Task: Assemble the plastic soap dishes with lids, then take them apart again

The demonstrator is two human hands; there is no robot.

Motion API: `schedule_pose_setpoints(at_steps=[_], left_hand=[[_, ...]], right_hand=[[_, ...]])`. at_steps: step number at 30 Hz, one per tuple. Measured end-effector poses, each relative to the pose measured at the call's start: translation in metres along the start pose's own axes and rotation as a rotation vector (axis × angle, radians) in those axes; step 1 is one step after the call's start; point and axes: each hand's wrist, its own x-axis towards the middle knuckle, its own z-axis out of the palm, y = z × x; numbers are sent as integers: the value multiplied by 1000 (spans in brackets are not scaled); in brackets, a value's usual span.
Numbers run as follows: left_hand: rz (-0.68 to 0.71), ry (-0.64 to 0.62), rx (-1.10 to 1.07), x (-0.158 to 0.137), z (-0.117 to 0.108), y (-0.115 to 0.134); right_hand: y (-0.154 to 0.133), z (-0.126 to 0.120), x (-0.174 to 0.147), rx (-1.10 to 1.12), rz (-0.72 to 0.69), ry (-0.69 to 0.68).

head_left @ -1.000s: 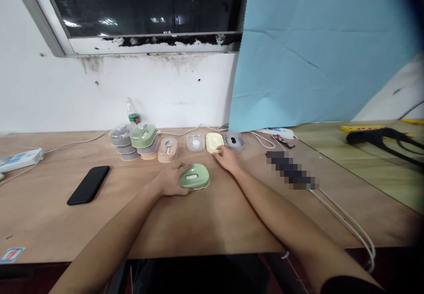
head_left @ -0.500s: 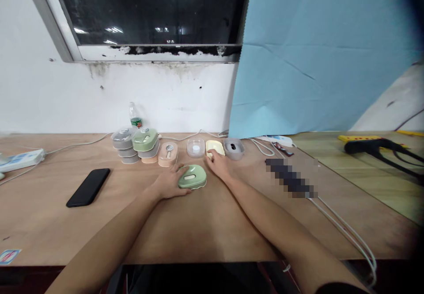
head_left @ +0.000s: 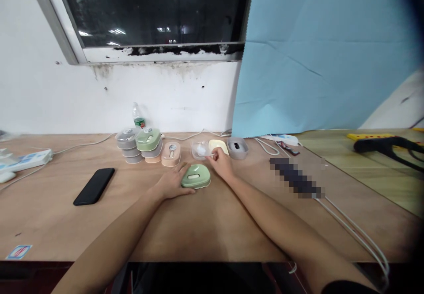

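The light-green, rounded plastic box with a pale oval window (head_left: 202, 170) is sitting on the brown wooden tabletop (head_left: 212, 227), and everything else is lying around it. The left hand (head_left: 174, 182) is spreading wide and gripping its left side, thumb along the near edge and fingers towards the far one. Beyond the green box and slightly right, the right hand (head_left: 221, 163) is narrowing to a pinch (whether anything thin and clear is sitting between those fingertips, I cannot tell). It is hovering by the clear, square-cornered plastic container (head_left: 196, 153), which is standing just beyond the green box, and is partly covering the cream-yellow, rounded plastic tray (head_left: 218, 144) beyond and to the right. The grey, rounded plastic container with a dark slot (head_left: 243, 152) is standing farther right.

These pieces are standing close together, so a fingertip catching a rim could be dragging the clear container or nudging the cream tray. If the left hand is pressing unevenly, the green box could be sliding or tilting.
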Motion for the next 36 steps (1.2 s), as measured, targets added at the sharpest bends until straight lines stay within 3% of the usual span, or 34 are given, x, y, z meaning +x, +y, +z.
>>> schedule_pose_setpoints(at_steps=[4, 8, 13, 16, 22, 29, 36], left_hand=[[-25, 161, -27, 0, -6, 1], [-81, 374, -49, -1, -15, 0], [-195, 472, -110, -3, -18, -3], [-276, 442, -192, -2, -17, -3], [-308, 187, -222, 0, -14, -5], [-317, 129, -232, 1, -13, -5], [-390, 99, -261, 4, -11, -7]], right_hand=[[-3, -12, -12, 169, -65, 70], [-12, -12, -26, 247, -210, -18], [-15, -7, -28, 350, -281, -132], [-6, -7, -20, 238, -313, -216], [6, -12, -7, 40, -291, -559], [2, -14, -3, 107, -210, -650], [0, -16, -2, 300, 3, -727]])
